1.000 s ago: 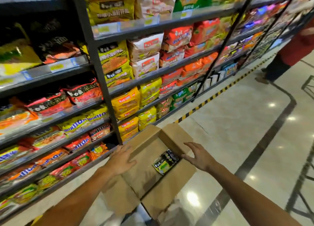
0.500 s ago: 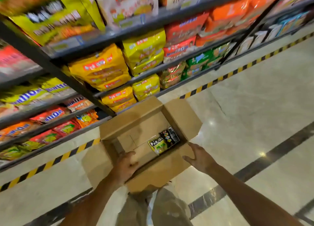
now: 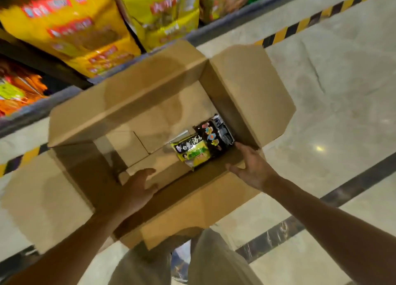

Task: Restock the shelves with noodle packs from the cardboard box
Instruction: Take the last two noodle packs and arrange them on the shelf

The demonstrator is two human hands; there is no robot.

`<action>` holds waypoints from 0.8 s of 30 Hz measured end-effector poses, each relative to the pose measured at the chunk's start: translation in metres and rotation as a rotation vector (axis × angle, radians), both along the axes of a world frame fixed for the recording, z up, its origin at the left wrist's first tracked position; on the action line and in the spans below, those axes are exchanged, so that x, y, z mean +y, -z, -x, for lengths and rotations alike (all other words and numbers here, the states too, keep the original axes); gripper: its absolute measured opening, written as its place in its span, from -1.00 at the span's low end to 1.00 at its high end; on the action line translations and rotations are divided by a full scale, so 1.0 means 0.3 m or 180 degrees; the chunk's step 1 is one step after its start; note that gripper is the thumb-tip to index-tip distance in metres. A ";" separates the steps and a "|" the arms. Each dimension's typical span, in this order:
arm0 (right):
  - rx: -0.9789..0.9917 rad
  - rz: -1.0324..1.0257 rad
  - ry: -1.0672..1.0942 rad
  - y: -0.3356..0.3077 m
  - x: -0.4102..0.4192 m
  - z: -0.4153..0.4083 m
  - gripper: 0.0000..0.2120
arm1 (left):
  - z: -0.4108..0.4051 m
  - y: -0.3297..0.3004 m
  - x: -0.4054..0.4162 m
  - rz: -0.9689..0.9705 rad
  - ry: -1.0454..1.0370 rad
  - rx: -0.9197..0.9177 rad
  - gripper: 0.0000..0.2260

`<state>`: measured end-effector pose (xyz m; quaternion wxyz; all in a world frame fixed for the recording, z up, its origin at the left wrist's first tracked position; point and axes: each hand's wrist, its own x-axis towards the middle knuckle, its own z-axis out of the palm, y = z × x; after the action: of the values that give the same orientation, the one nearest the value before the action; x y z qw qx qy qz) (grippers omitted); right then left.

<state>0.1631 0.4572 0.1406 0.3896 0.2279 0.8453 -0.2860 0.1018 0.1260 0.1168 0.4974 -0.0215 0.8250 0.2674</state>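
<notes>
Over the open cardboard box, both forearms reach in: the left hand with relaxed fingers above the near wall, the right hand spread at the right corner, beside the noodle packs. Blur hides any contact.

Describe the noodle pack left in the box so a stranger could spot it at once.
Find the open cardboard box on the floor below the shelves. At its bottom, in the corner near the right hand, lies the noodle pack: black and lime green, unlike the yellow packs shelved above.
</notes>
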 end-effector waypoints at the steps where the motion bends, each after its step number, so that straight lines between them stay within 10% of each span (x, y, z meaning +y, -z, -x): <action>1: -0.0037 -0.0018 -0.0076 0.059 0.000 0.009 -0.20 | -0.008 0.060 -0.003 0.0009 -0.0038 -0.0054 -0.63; 15: -0.1008 -0.0740 0.0197 0.784 -0.128 0.141 0.29 | -0.161 0.513 -0.074 -0.0227 -0.0424 -0.0541 -0.67; 24: -0.0484 -0.1134 0.0626 0.811 -0.101 0.143 -0.12 | -0.172 0.552 -0.141 -0.0098 -0.0559 -0.0837 -0.68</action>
<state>0.1202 0.4269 -0.1026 0.3760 0.3955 0.8243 -0.1507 0.1534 0.0838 -0.0488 0.5760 -0.1207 0.7435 0.3174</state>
